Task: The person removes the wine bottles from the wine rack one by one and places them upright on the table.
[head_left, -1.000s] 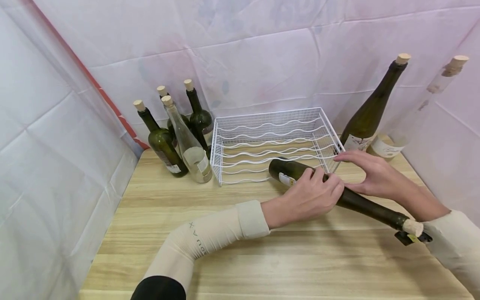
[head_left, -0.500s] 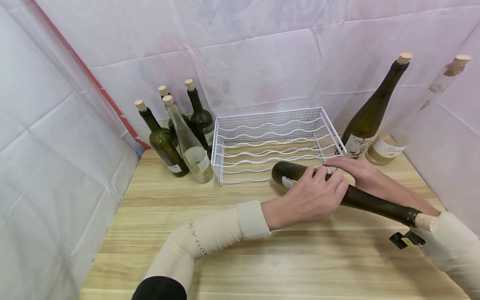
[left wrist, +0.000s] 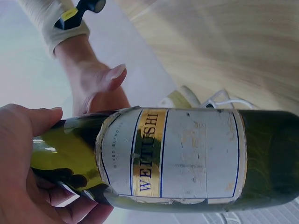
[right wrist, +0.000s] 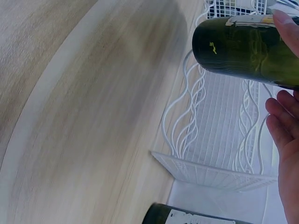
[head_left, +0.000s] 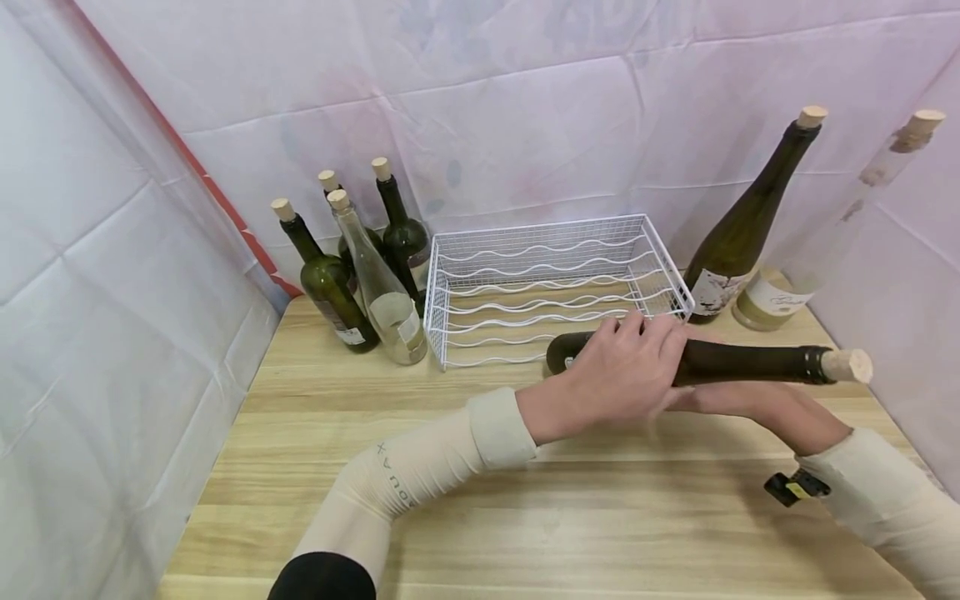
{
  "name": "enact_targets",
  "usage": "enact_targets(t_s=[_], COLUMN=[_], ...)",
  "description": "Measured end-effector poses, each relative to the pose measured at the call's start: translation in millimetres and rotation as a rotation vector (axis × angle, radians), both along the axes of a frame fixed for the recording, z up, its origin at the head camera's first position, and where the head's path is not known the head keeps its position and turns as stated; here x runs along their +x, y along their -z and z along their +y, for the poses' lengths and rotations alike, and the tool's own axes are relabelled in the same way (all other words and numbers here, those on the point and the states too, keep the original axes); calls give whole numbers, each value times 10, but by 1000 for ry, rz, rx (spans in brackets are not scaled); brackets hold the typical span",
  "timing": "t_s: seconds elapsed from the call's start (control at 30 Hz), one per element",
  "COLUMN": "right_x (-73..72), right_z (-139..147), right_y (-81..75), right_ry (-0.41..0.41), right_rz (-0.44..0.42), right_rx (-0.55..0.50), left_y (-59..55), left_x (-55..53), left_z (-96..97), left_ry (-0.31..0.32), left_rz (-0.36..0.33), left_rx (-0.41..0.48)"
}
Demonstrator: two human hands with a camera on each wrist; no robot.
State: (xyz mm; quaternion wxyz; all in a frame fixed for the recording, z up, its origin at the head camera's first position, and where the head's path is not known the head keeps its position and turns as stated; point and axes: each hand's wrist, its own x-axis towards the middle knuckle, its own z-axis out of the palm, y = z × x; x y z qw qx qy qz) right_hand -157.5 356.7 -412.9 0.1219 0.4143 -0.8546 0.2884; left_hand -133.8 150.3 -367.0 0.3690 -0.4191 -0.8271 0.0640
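A dark green corked wine bottle [head_left: 750, 363] lies on its side above the table, its neck pointing right in the head view. My left hand [head_left: 626, 367] grips the bottle from above, thumb on one side and fingers on the other in the left wrist view. The bottle's white label [left wrist: 187, 154] with a gold band faces that camera. My right hand [head_left: 701, 397] reaches beneath and behind the bottle, mostly hidden by it in the head view. In the right wrist view its fingers [right wrist: 282, 114] are loosely bent beside the bottle. The white wire wine rack [head_left: 540, 229] stands just behind.
Left of the rack stand several corked bottles, among them a clear bottle [head_left: 378, 283] and a green bottle [head_left: 330, 287]. To its right are a tall green bottle [head_left: 738, 229] and a clear bottle [head_left: 780, 296]. A white cloth backdrop [head_left: 510, 125] rises behind the wooden table [head_left: 600, 525].
The bottle's neck has swung up and away, so the bottle lies more level in view. My right hand has moved from the rack's corner to under and behind the bottle. The left hand keeps its grip.
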Motion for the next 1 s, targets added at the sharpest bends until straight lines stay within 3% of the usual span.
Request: enact_targets(t_s=[0.2, 0.4, 0.67, 1.0], right_x=[-52, -99, -115, -81], right_z=[-27, -72, -156, -190], right_y=[15, 64, 7, -4], right_ry=[0, -21, -62, -22], right_rz=[61, 0, 20, 4], right_rx=[7, -112, -159, -165], left_y=[-137, -178, -265, -262], left_x=[-27, -68, -131, -182], left_z=[-60, -116, -185, -261], left_ry=[-38, -26, -23, 71], left_rz=[-205, -303, -587, -778], left_rx=[-24, 27, 159, 359])
